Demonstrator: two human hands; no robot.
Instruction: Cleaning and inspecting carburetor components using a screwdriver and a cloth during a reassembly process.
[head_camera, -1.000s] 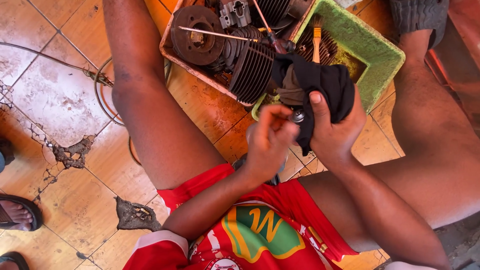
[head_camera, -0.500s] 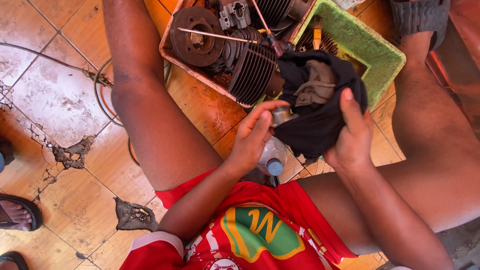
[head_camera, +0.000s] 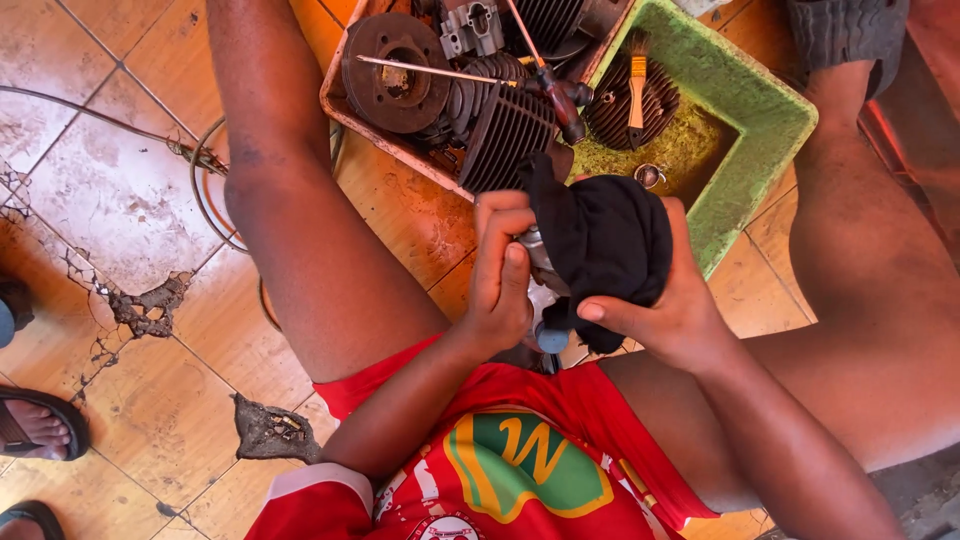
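Observation:
My left hand grips a small grey metal part whose far end is buried in a black cloth. My right hand wraps that cloth around the part, fingers curled under it and thumb on top. Both hands sit close together above my lap, between my bare knees. Most of the metal part is hidden by the cloth and my fingers.
A pink tray holds finned engine cylinders, a round flywheel and a screwdriver. A green basin holds oily liquid, a brush and a finned part. A cable crosses the cracked tiles. Another person's sandalled foot is at left.
The cloth has closed over the metal part and my right hand has shifted round it. My left hand has moved up slightly along the part.

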